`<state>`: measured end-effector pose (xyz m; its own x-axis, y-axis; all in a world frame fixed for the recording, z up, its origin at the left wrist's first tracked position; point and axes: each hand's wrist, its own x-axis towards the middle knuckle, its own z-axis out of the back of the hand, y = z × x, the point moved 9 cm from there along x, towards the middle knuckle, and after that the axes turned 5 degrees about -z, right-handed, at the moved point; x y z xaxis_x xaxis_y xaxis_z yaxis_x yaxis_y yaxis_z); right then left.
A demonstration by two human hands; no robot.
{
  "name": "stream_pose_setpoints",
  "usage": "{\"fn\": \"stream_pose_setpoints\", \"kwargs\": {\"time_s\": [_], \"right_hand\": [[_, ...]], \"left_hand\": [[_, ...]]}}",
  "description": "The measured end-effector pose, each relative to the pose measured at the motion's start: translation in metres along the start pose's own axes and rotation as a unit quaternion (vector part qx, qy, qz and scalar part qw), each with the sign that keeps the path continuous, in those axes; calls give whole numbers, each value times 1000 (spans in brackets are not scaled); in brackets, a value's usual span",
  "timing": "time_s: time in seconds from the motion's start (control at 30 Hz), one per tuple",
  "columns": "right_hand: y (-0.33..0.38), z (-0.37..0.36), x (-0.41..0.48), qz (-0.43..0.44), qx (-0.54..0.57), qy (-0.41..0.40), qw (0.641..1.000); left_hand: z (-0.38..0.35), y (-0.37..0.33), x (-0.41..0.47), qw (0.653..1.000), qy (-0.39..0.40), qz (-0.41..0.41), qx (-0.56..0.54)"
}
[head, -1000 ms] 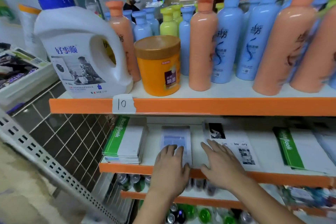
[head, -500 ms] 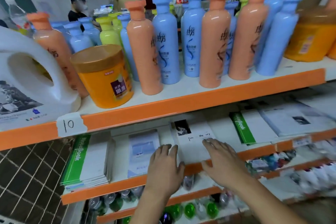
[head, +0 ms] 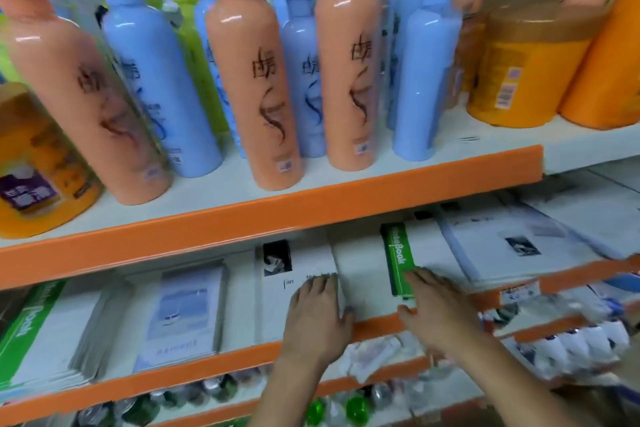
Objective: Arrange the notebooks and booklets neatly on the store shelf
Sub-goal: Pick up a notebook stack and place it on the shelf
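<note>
Hands flat (fingers spread): left hand on booklet, right hand on notebook.

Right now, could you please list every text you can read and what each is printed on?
"NoteBook": green spine of the notebook under the right hand.
"NoteBook", partly cut off: green notebook far left.
"Tim": booklet under the left hand, rest covered.
Bottle characters, jar labels: blurred.

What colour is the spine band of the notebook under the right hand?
Green with white lettering, seen in the head view.
</note>
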<state>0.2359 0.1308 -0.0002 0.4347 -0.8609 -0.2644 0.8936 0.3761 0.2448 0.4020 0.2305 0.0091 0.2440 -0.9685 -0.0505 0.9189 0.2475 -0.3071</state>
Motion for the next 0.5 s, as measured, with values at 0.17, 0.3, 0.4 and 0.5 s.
{"fn": "stream_pose_setpoints", "kwargs": {"time_s": [0.17, 0.3, 0.4, 0.5], "right_hand": [[-74, 8, 40, 27, 7, 40, 999], [-107, -6, 66, 59, 4, 80, 995], [-114, -23, 75, 97, -21, 95, 991], [-117, -34, 78, 122, -49, 97, 987]], "left_hand": [[-55, -64, 59, 998, 57, 25, -32], [-103, -89, 77, 994, 72, 56, -59], [-134, -95, 72, 988, 97, 100, -60], [-146, -92, 70, 984, 100, 128, -72]]}}
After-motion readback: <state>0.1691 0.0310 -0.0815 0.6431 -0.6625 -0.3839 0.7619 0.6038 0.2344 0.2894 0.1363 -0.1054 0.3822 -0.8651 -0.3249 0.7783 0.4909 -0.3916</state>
